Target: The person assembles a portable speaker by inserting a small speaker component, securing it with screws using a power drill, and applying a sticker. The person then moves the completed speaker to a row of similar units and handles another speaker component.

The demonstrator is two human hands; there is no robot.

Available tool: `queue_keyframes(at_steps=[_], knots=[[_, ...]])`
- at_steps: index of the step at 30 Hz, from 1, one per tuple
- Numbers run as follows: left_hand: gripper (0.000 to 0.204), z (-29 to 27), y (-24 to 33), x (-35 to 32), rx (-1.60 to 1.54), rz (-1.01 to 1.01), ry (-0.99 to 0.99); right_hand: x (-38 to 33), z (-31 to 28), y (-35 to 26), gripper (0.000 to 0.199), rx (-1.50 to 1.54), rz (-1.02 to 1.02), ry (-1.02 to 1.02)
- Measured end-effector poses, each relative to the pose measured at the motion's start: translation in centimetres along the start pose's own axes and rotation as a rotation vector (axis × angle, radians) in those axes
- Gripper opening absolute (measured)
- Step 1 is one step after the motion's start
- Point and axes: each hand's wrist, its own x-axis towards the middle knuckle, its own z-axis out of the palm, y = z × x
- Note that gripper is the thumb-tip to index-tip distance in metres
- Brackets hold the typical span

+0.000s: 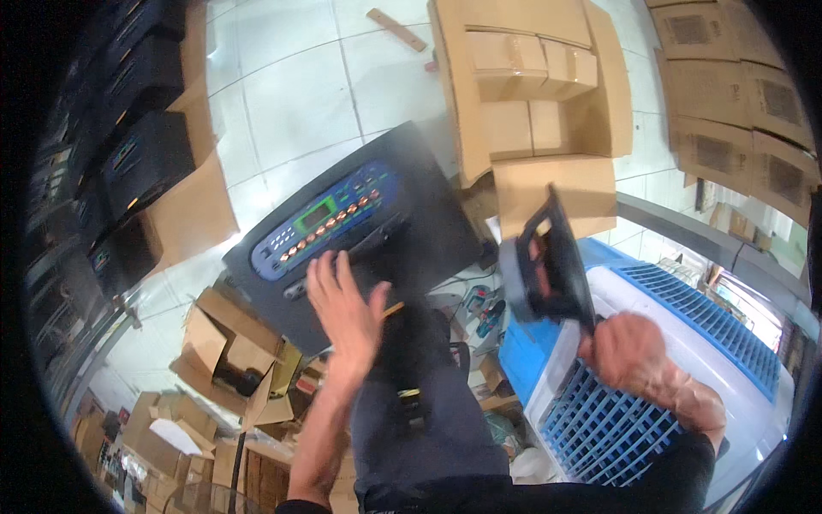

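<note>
In front of me stands a black box [437,210], like a speaker cabinet. Its blue control panel [330,218] carries a green-edged display and a row of orange-lit knobs. My left hand [347,313] lies with spread fingers on the box, just below that panel. My right hand [629,347] grips the rim of a black loudspeaker driver [548,265] with an open frame. The driver is raised on edge to the right of the box, apart from it. Motion blurs the right hand and the driver a little.
An open carton [556,193] with smaller boxes inside stands beyond, on the tiled floor [300,111]. A white and blue slatted unit [676,317] is at my right. Black boxes [150,158] line the left. Torn cartons [227,343] lie nearer, and power tools [488,317] sit beneath the driver.
</note>
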Motion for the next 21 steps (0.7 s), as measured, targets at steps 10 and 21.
queue_keyframes(at_steps=[10, 21], knots=[[0.086, -7.6, 6.3, -12.3, -1.518, -0.660, -0.647, 1.4, 1.3, -13.9, 0.027, 0.195, -0.557, -0.050], [0.086, -4.1, 0.7, -16.8, -1.199, -0.404, -0.694, 2.5, 4.2, -22.4, 0.028, 0.320, -0.296, 0.006]])
